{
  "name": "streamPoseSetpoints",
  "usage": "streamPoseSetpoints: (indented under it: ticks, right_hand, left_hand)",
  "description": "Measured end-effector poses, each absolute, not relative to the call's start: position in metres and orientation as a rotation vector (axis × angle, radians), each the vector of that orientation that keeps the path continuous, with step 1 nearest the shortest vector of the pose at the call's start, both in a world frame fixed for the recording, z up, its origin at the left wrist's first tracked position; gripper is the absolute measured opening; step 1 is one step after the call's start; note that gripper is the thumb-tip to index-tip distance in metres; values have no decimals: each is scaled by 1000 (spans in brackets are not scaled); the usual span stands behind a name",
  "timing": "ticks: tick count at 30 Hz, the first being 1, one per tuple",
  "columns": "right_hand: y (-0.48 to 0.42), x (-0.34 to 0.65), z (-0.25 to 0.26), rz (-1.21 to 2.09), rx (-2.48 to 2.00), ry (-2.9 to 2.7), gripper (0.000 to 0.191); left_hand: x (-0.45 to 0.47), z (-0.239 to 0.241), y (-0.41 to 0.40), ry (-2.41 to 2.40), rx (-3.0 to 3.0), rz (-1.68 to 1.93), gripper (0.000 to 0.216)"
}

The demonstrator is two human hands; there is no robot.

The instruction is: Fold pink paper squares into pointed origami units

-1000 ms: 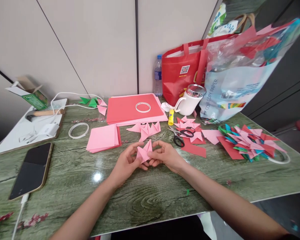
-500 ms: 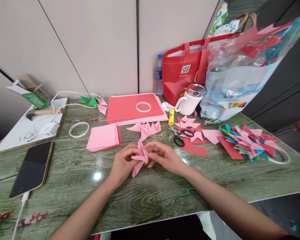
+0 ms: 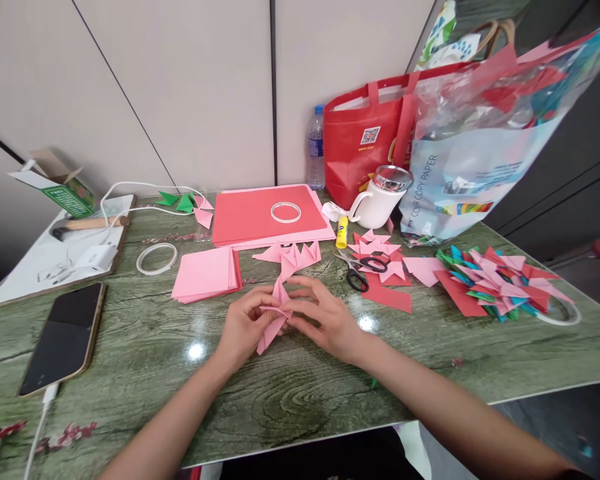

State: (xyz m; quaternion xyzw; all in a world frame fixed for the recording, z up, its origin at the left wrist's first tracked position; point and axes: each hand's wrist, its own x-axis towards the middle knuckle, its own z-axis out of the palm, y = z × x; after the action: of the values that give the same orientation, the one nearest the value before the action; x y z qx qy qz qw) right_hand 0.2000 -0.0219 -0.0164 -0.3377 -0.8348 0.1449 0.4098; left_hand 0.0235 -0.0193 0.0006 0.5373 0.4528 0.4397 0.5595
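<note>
In the middle of the table I hold a folded pink paper piece [image 3: 271, 335] with pointed flaps. My left hand [image 3: 243, 325] is closed on its left side, thumb and fingers pinching a fold. On the right, my right hand [image 3: 331, 323] has thumb and forefinger closed at the edge of the paper, its other fingers spread above. The fingers partly cover the paper. Just behind the hands lie more folded pink pieces [image 3: 295, 259], and a stack of pink paper squares [image 3: 203, 273] sits to the left.
Black-handled scissors [image 3: 357, 280], a yellow glue stick [image 3: 342, 232] and a white mug [image 3: 377, 203] stand or lie to the right. Red sheets [image 3: 250, 217] carry a tape roll [image 3: 286, 213]. Farther right are colourful folded papers [image 3: 503, 283]. A phone [image 3: 63, 339] lies left.
My right hand has turned and its fingers have spread further across the paper. The folded piece's lower flap has shifted slightly left. My left hand keeps its pinch.
</note>
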Motion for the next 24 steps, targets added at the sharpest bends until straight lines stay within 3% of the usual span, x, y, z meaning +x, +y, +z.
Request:
streamPoseSetpoints:
  ticks: [11, 24]
  right_hand:
    - [-24, 196, -17, 293, -721, -1928, 28]
    - [-27, 197, -15, 265, -742, -1940, 23]
  left_hand:
    - [31, 2, -24, 1025, 1135, 993, 20]
    - [32, 0, -27, 996, 1038, 957, 23]
